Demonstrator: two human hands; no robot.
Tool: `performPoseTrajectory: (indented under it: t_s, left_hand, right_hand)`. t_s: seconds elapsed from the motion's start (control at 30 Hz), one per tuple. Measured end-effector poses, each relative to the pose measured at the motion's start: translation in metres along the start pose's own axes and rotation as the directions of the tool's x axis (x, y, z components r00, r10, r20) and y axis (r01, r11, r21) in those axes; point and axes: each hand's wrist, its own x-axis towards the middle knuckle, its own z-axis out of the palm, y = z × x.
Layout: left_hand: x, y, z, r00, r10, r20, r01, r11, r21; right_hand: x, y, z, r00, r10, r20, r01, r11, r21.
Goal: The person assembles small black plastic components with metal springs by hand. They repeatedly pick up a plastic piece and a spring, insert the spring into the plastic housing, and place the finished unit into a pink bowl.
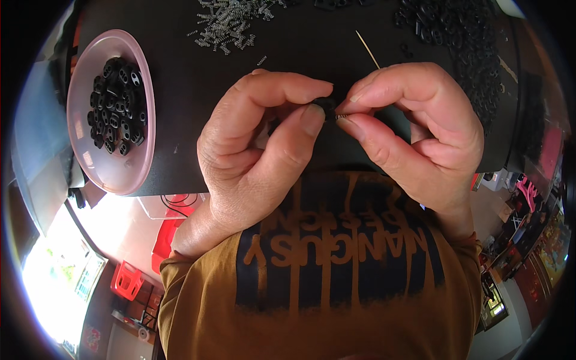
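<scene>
Above the dark table my two hands meet. Between thumb and index finger, my left hand [258,132] pinches a small black plastic cord-lock piece [327,105], mostly hidden by the fingertips. A tiny metal coil spring [342,116] is gripped between the thumb and index finger of my right hand [420,120]. The spring's free end points at the black piece and is touching it or very close. A thin wooden stick [367,49] runs out from behind my right index finger; whether that hand holds it I cannot tell.
At the left stands a pink translucent bowl [77,120] with many black two-holed cord locks [114,111]. A heap of small springs [231,21] lies at the far side, with one loose spring [261,60] nearer. Loose black plastic parts [462,42] cover the far right of the table [174,132].
</scene>
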Motion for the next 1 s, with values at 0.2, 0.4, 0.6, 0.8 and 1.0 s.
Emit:
performPoseTrajectory:
  t_s: [0.2, 0.4, 0.6, 0.8, 1.0]
  left_hand:
    - [0.001, -0.006, -0.003, 0.993, 0.104, 0.049, -0.108, 0.99, 0.087]
    - [0.001, -0.005, -0.006, 0.986, 0.143, 0.08, -0.155, 0.974, 0.165]
    - [-0.003, -0.009, -0.005, 0.981, 0.183, 0.064, -0.194, 0.943, 0.271]
    - [-0.003, -0.008, 0.003, 1.0, -0.013, -0.025, 0.017, 0.981, 0.193]
    - [0.001, -0.01, 0.013, 0.994, -0.063, -0.084, 0.068, 0.995, 0.068]
  right_hand:
    - [0.001, 0.002, 0.0, 0.999, -0.04, 0.009, 0.04, 0.999, -0.018]
    - [0.002, 0.007, -0.002, 0.988, -0.149, 0.036, 0.151, 0.984, -0.097]
    - [0.004, 0.011, 0.004, 0.984, -0.172, -0.043, 0.167, 0.98, -0.113]
    - [-0.004, 0.025, 0.016, 0.968, -0.075, -0.241, 0.078, 0.997, 0.005]
    - [-0.007, 0.032, 0.015, 0.933, -0.141, -0.332, 0.123, 0.99, -0.074]
